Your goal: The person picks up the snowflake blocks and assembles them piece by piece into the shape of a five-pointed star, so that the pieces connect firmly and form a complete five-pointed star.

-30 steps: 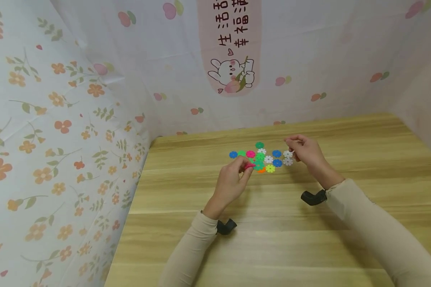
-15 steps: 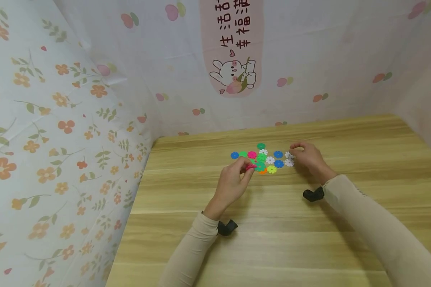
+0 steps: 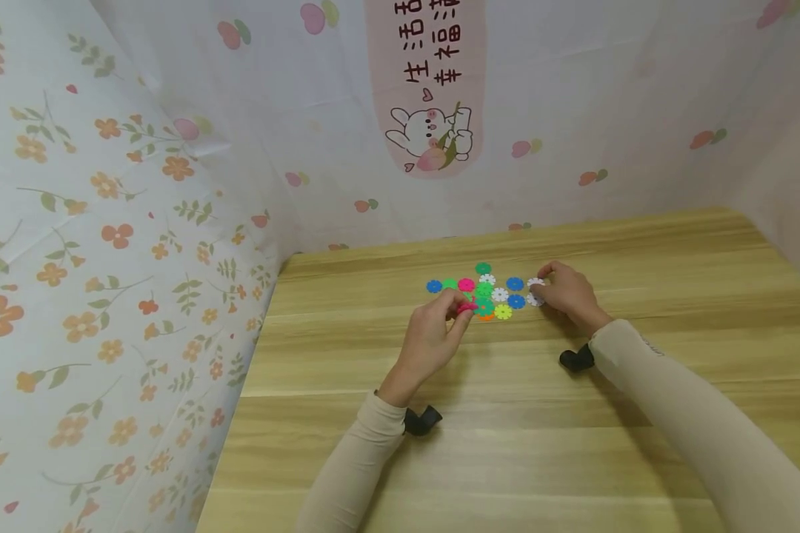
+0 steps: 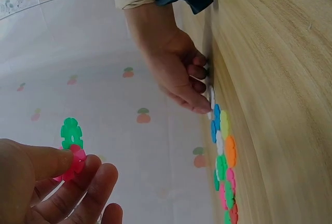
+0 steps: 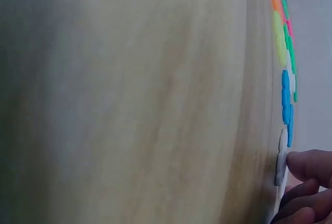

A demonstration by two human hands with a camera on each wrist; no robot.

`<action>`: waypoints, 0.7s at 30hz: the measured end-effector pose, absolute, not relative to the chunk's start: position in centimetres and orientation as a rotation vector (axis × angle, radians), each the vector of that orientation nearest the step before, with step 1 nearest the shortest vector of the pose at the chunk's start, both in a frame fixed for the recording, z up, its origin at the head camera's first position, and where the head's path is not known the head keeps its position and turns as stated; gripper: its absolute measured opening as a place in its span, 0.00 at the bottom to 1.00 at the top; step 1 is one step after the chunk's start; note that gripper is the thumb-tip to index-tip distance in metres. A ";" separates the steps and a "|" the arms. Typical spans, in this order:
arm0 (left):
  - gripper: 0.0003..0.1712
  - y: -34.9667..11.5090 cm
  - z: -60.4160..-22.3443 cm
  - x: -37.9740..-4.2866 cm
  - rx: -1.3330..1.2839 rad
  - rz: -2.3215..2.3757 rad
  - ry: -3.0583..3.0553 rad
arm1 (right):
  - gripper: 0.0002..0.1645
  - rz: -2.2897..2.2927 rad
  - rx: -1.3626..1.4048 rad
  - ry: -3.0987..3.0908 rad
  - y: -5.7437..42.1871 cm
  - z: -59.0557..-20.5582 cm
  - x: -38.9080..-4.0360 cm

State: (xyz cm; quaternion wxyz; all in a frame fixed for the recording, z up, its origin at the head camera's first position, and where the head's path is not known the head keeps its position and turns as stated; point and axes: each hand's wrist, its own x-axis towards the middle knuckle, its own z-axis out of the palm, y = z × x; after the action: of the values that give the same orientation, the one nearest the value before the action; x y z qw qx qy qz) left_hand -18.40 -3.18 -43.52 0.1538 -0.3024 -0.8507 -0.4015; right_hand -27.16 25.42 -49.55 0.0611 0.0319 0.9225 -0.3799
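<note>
My left hand (image 3: 430, 329) pinches a pink notched plastic disc (image 4: 77, 163), a snowflake-shaped building piece. A green disc (image 4: 71, 132) is joined to it and sticks out past the thumb, held above the table. My right hand (image 3: 570, 292) is low at the right end of the loose discs. Its thumb and curled fingers are at the white discs (image 5: 281, 167), and the thumb tip touches one of them. The fingers partly cover these white pieces. Beside them lie two blue discs (image 3: 516, 301).
More discs lie flat in a cluster: yellow (image 3: 503, 312), dark green (image 3: 483, 268), pink (image 3: 466, 284) and several others. A blue disc (image 3: 434, 286) marks the left end. The wooden table (image 3: 507, 444) meets a patterned cloth wall (image 3: 573, 104) at the back.
My right hand has come down from above the white discs, its fingertips now at them. The left hand has stayed nearly still with the joined pink and green discs.
</note>
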 end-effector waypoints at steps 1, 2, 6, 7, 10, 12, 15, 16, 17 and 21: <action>0.06 -3.2 -43.5 -18.4 -0.869 -1.152 -2.439 | 0.26 -1.145 0.098 2.795 25.4 -49.5 -27.2; 0.06 -3.2 -43.5 -18.4 -0.872 -1.154 -2.437 | 0.26 -1.133 0.105 2.797 25.3 -49.4 -27.2; 0.05 -3.1 -43.6 -18.5 -0.872 -1.152 -2.439 | 0.27 -1.105 0.132 2.795 25.2 -49.1 -27.1; 0.05 -3.1 -43.6 -18.5 -0.871 -1.149 -2.439 | 0.27 -1.107 0.141 2.785 25.2 -49.0 -27.1; 0.05 -3.1 -43.6 -18.6 -0.871 -1.149 -2.441 | 0.26 -1.091 0.145 2.770 25.2 -48.6 -27.0; 0.05 -3.0 -43.6 -18.6 -0.870 -1.149 -2.442 | 0.25 -1.080 0.141 2.759 25.2 -48.5 -27.0; 0.05 -3.0 -43.6 -18.5 -0.872 -1.155 -2.442 | 0.24 -1.054 0.129 2.769 25.3 -48.4 -26.9; 0.05 -3.0 -43.6 -18.5 -0.872 -1.157 -2.442 | 0.23 -1.045 0.124 2.780 25.3 -48.5 -26.9; 0.05 -3.0 -43.5 -18.5 -0.873 -1.157 -2.442 | 0.22 -1.032 0.111 2.795 25.3 -48.5 -26.8; 0.05 -2.9 -43.5 -18.4 -0.873 -1.153 -2.443 | 0.19 -0.974 0.052 2.863 25.3 -48.9 -26.4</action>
State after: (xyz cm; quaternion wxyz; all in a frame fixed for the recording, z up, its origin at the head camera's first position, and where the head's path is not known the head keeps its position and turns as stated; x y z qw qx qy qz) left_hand -18.36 -2.93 -43.52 0.1505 -0.3041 -0.8507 -0.4015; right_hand -26.45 25.35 -48.93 0.0585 0.0172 0.9450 -0.3214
